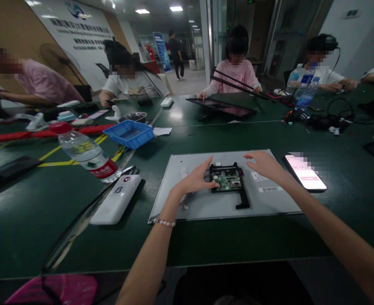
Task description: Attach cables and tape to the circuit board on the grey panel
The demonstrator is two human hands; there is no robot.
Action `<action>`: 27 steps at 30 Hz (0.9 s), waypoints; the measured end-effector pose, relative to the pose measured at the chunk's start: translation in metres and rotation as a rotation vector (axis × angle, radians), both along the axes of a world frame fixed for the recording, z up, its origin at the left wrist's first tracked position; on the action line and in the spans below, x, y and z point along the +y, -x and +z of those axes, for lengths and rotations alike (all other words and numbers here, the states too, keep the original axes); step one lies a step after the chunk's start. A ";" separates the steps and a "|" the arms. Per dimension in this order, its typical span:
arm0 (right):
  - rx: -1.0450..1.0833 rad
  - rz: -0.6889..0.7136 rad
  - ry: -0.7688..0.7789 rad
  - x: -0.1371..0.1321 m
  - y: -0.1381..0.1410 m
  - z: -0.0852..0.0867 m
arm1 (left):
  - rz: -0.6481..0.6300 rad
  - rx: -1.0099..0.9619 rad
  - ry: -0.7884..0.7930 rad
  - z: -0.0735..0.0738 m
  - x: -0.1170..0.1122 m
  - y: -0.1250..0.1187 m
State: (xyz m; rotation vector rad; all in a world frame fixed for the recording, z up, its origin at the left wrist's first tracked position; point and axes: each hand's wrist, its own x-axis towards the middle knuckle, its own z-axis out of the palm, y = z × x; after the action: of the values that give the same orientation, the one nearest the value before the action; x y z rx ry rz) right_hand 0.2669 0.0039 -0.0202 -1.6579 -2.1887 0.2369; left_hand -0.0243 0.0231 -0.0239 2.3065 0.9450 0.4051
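A flat grey metal panel [202, 207] lies on the green table in front of me. On its middle sits a green circuit board [226, 183] in a black plastic bracket [244, 199], whose one arm extends toward me. My left hand [197, 178] is at the board's left side, thumb and fingers spread apart, the thumb tip at the board's edge; whether it presses there I cannot tell. Over the panel's far right part is my right hand [265, 164], fingers stretched toward the bracket, with nothing visible in them. A white label [269, 189] shows on the panel under my right forearm.
Right of the panel lies a lit phone [306, 171]. To the left are a white power bank [117, 199] marked 13, a tilted water bottle [85, 154], cables and a blue tray [130, 133]. Across the table, a person in pink [237, 72] is beside a dark screen [223, 106].
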 end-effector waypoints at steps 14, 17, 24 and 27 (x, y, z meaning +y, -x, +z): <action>0.066 -0.123 0.145 -0.046 -0.039 -0.024 | -0.099 0.049 -0.386 0.007 -0.024 -0.037; 0.161 -0.099 0.160 -0.048 -0.037 -0.024 | -0.124 0.073 -0.400 0.005 -0.028 -0.043; 0.314 -0.092 0.168 -0.049 -0.038 -0.031 | -0.161 0.088 -0.443 0.012 -0.036 -0.050; 0.219 -0.125 0.106 -0.049 -0.040 -0.033 | -0.183 0.090 -0.444 0.015 -0.039 -0.052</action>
State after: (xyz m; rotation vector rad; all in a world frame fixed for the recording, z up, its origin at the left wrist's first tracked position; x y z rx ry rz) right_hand 0.3067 -0.0451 -0.0530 -1.7278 -1.9343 0.4833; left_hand 0.0280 -0.0155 -0.0092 2.8075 0.7303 0.4745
